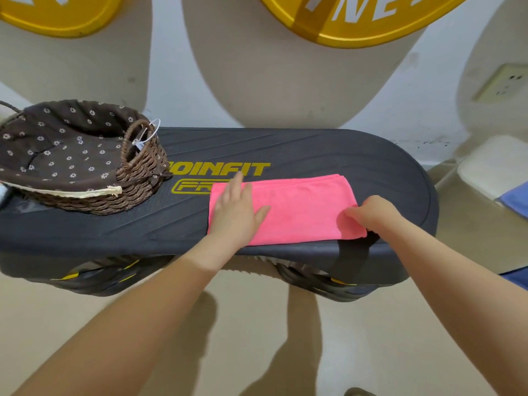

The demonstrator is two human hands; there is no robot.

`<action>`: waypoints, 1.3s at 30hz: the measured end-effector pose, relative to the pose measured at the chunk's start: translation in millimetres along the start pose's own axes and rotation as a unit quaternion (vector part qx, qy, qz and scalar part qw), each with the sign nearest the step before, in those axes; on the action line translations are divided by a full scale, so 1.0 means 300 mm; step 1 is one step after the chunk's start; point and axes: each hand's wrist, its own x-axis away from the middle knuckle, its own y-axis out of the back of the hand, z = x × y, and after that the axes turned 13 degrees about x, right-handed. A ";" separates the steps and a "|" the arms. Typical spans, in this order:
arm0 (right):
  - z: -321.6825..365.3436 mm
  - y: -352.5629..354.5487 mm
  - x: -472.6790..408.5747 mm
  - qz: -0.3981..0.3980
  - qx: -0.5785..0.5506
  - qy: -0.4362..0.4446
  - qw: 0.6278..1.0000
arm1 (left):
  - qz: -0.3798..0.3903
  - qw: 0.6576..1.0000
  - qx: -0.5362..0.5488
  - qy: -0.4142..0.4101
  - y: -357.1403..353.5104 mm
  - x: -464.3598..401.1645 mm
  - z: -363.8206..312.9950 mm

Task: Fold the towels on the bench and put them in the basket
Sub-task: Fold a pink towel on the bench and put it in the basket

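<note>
- The wall behind carries beige rounded shapes and two yellow signs; white letters on the right one read "INE" as far as they show, cut off by the frame's top edge.
- The bench is a dark, ribbed, oval platform across the middle, printed in yellow with "OINFIT" and, below it in an outlined box, "PR"; the start of the first word is hidden by the basket and the rest of the second by the towel.
- The basket, brown wicker with a dark liner dotted with small white flowers, stands on the bench's left end; a small white tag hangs from its loop handle, its writing too small to read.
- The pink towel lies on the right half of the bench, already folded into a long rectangle, well apart from the basket.
- The left hand rests flat on the towel's left end, fingers straight and spread.
- The right hand pinches the towel's near right corner with curled fingers.
- A wall socket sits at far right.
</note>
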 end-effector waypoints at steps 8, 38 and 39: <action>0.004 -0.006 -0.003 -0.003 -0.172 0.051 0.984 | 0.129 0.985 -0.041 -0.106 -0.225 -0.091 -0.178; 0.337 -0.181 0.076 -0.193 0.162 0.334 0.908 | 0.101 0.902 0.408 0.098 -0.003 -0.042 0.042; 0.335 -0.195 0.061 -0.169 0.180 0.324 0.913 | 0.084 0.917 0.379 0.095 0.006 -0.041 0.056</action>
